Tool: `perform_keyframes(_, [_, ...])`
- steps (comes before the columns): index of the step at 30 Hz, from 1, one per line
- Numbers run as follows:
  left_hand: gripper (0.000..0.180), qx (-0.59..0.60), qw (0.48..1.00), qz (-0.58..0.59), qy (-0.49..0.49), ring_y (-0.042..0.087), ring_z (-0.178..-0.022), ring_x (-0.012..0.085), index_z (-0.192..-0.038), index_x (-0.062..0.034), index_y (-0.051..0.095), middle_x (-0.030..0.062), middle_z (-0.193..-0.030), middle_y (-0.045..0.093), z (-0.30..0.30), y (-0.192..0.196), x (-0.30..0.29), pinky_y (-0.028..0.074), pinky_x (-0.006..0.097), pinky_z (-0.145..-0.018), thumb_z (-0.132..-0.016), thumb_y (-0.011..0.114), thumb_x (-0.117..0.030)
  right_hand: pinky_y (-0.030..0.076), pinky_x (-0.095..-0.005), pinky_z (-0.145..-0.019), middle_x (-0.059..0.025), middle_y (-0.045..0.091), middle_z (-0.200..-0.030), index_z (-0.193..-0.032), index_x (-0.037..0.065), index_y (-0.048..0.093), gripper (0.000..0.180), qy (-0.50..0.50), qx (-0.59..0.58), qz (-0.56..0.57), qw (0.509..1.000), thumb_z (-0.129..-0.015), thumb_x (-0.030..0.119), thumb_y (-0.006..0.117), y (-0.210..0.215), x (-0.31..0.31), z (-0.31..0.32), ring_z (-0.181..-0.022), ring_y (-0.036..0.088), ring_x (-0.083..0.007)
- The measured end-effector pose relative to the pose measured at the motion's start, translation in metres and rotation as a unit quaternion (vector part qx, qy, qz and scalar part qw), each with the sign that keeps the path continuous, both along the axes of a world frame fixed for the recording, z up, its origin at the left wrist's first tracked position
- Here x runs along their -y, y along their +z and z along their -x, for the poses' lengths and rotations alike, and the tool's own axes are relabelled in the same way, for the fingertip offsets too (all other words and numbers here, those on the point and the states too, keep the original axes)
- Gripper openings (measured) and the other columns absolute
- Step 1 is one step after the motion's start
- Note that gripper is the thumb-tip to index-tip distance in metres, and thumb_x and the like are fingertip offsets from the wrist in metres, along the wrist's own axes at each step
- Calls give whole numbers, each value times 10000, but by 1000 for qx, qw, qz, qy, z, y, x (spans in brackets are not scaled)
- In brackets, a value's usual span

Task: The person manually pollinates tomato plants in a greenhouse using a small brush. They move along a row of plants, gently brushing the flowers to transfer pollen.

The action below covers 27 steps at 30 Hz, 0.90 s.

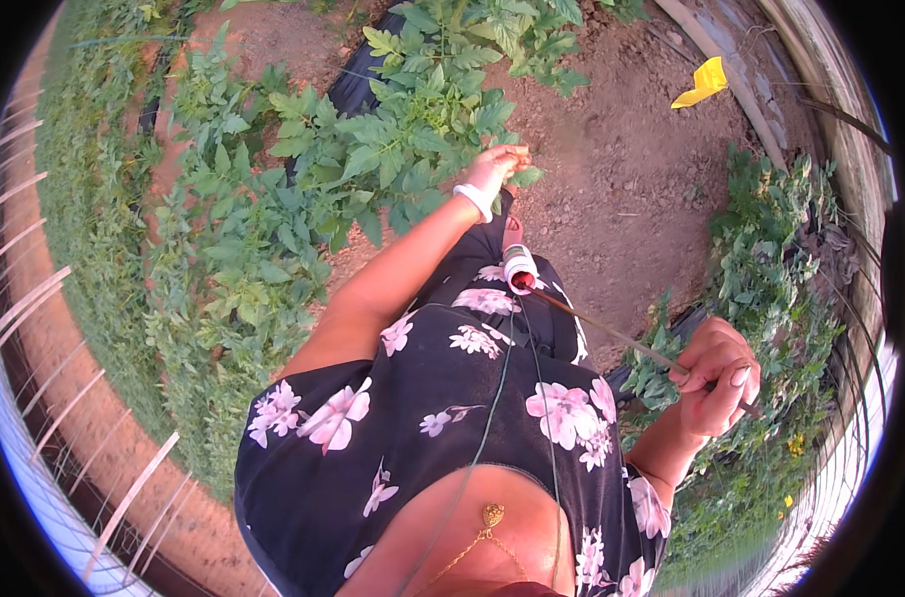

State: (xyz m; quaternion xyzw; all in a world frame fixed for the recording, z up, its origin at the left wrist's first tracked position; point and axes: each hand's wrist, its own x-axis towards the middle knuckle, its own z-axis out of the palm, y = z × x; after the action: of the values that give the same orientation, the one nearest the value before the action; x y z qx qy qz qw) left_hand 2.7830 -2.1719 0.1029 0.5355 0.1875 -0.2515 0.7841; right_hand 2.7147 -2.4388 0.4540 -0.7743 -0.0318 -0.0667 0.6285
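Observation:
My left hand (496, 167), with a white band at the wrist, is at the edge of a leafy tomato plant (427, 129). Its fingers are pinched together; what lies between them is too small to make out, and a green leaf shows just beneath. My right hand (716, 376) is closed around one end of a thin brown stick (611, 331). The stick slants up and left to the red mouth of a small white bottle (519, 267). That bottle hangs in front of my body on a dark cord (492, 398).
Brown soil (611, 169) runs between the plant rows. A yellow sheet (701, 83) hangs at the upper right, near a pale pole (716, 60). More plants (781, 259) grow along the right, and dense green rows (199, 298) fill the left. Black plastic mulch (358, 85) shows under the plants.

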Motion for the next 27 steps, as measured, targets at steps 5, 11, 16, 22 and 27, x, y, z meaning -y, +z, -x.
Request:
perform_keyframes(5, [429, -226, 942, 14, 246, 621, -1108, 333, -1397, -44, 384, 189, -1280, 578, -70, -87, -44, 464, 410, -980, -981, 471, -102, 313, -286, -434, -27, 471, -435, -491, 88, 449, 516, -1, -47, 25, 999, -959, 307, 440, -16, -9, -56, -396, 443, -160])
perform_keyframes(11, [303, -330, 814, -27, 476, 667, -787, 247, -1282, -118, 428, 105, -969, 663, -93, -154, -76, 520, 349, -756, -1033, 339, -264, 351, -294, -453, -12, 489, -452, -516, 85, 469, 542, 31, -114, 29, 993, -997, 329, 419, -57, -5, -104, -402, 474, -169])
perform_keyframes(16, [437, -280, 781, 37, 557, 620, -721, 198, -1069, -131, 500, 72, -933, 643, -101, -176, -85, 462, 324, -649, -952, 447, -549, 370, -300, -464, -3, 502, -462, -529, 89, 467, 538, 74, -158, 45, 984, -1001, 344, 424, -88, -6, -140, -416, 502, -173])
perform_keyframes(22, [427, -297, 735, 145, 592, 478, -568, 215, -960, -144, 496, 73, -754, 536, -103, -209, -105, 388, 369, -508, -899, 524, -565, 359, -319, -466, 1, 481, -462, -525, 93, 465, 525, 127, -156, 72, 977, -991, 332, 432, -111, 0, -179, -422, 506, -186])
perform_keyframes(27, [350, -298, 815, -85, 489, 518, -579, 233, -1010, -142, 570, 43, -807, 612, -89, -228, -103, 392, 401, -465, -911, 549, -478, 359, -325, -474, 1, 479, -466, -522, 95, 467, 513, 153, -160, 78, 972, -985, 312, 431, -123, 10, -198, -434, 513, -193])
